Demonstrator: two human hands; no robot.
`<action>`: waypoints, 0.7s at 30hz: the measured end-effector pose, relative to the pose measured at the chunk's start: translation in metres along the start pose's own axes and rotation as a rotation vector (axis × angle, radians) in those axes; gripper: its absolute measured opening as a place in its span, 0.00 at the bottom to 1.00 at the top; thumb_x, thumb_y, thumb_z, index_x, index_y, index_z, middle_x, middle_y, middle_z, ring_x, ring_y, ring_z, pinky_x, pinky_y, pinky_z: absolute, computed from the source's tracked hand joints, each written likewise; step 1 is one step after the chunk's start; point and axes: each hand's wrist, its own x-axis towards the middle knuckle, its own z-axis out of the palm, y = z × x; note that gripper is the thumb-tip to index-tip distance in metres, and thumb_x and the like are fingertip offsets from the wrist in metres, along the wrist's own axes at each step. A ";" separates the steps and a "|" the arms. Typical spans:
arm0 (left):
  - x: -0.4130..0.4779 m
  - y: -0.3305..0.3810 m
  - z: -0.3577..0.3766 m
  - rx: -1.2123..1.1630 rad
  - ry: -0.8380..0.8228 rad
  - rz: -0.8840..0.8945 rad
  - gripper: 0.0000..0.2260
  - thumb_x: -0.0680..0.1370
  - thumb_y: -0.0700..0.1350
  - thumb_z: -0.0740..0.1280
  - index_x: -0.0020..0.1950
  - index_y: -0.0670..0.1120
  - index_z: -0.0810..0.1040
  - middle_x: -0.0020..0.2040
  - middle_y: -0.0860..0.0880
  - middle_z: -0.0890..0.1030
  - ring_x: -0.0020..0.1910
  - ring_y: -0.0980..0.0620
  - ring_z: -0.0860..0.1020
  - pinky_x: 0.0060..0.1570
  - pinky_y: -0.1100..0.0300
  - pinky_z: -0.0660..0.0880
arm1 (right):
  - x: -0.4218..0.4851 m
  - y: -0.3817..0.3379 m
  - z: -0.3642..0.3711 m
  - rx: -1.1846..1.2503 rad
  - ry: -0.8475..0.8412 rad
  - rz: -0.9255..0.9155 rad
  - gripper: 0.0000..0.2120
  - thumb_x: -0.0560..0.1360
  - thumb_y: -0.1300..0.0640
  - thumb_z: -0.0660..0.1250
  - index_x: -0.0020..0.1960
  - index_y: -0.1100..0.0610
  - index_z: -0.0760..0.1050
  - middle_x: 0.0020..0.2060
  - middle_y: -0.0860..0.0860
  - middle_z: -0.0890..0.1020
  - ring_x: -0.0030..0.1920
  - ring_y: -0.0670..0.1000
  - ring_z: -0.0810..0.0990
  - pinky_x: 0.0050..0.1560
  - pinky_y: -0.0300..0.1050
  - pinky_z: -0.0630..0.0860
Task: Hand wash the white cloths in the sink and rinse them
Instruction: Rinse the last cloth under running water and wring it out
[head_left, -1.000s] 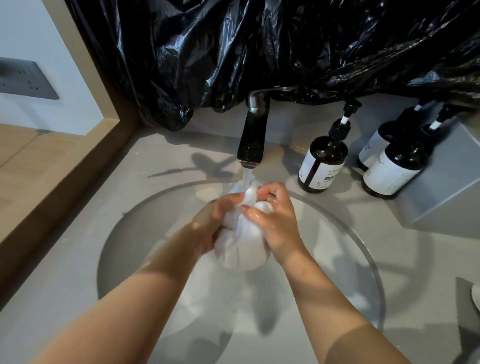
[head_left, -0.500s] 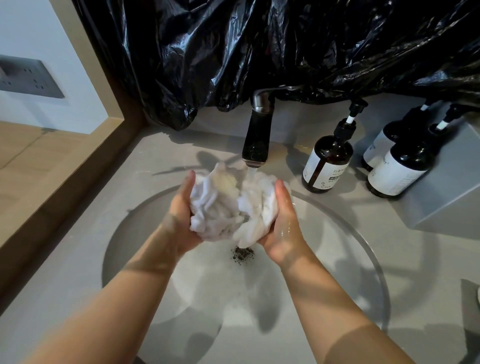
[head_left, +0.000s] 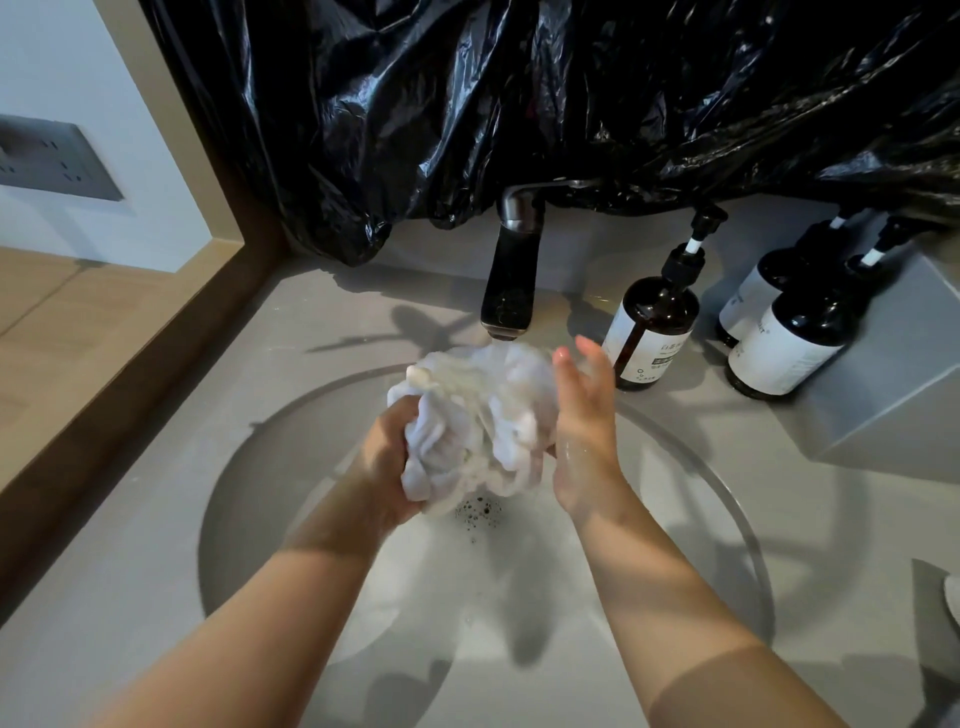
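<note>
Head | left hand (head_left: 387, 457) fingers curled round white cloths (head_left: 478, 410) | right hand (head_left: 584, 431) fingers straight, palm pressing cloths | above sink (head_left: 249, 499)

Bathroom vanity: round sink (head_left: 244, 499), faucet (head_left: 511, 280), 3 pump bottles (head_left: 657, 322) on gray counter (head_left: 130, 597).

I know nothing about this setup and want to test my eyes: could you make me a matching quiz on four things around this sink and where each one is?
Things:
1 cloth
2 tap
3 black plastic sheet
4 pump bottle

Places:
A hanging behind the tap
B standing on the counter, right of the tap
C bunched between the left hand and right hand
D reaching out over the sink

Pairs: 1-C, 2-D, 3-A, 4-B.
</note>
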 end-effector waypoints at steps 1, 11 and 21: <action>0.002 -0.002 -0.002 0.010 0.034 0.013 0.25 0.77 0.37 0.48 0.22 0.46 0.71 0.22 0.51 0.69 0.19 0.55 0.68 0.22 0.70 0.63 | -0.002 0.002 -0.002 -0.042 -0.075 -0.005 0.24 0.72 0.42 0.68 0.65 0.40 0.65 0.67 0.46 0.66 0.66 0.46 0.68 0.66 0.46 0.68; 0.010 0.005 -0.044 -0.076 0.099 -0.004 0.17 0.81 0.55 0.55 0.41 0.45 0.72 0.26 0.48 0.78 0.24 0.51 0.78 0.24 0.63 0.73 | -0.002 0.022 -0.029 0.144 -0.003 0.324 0.08 0.74 0.53 0.66 0.38 0.54 0.71 0.27 0.47 0.75 0.26 0.46 0.74 0.25 0.35 0.68; 0.010 -0.026 -0.060 -0.064 -0.230 0.004 0.30 0.72 0.62 0.67 0.49 0.33 0.67 0.29 0.44 0.64 0.23 0.52 0.62 0.25 0.62 0.53 | -0.023 0.045 -0.044 0.466 -0.184 0.380 0.11 0.73 0.55 0.63 0.53 0.60 0.73 0.47 0.57 0.79 0.47 0.53 0.80 0.51 0.48 0.76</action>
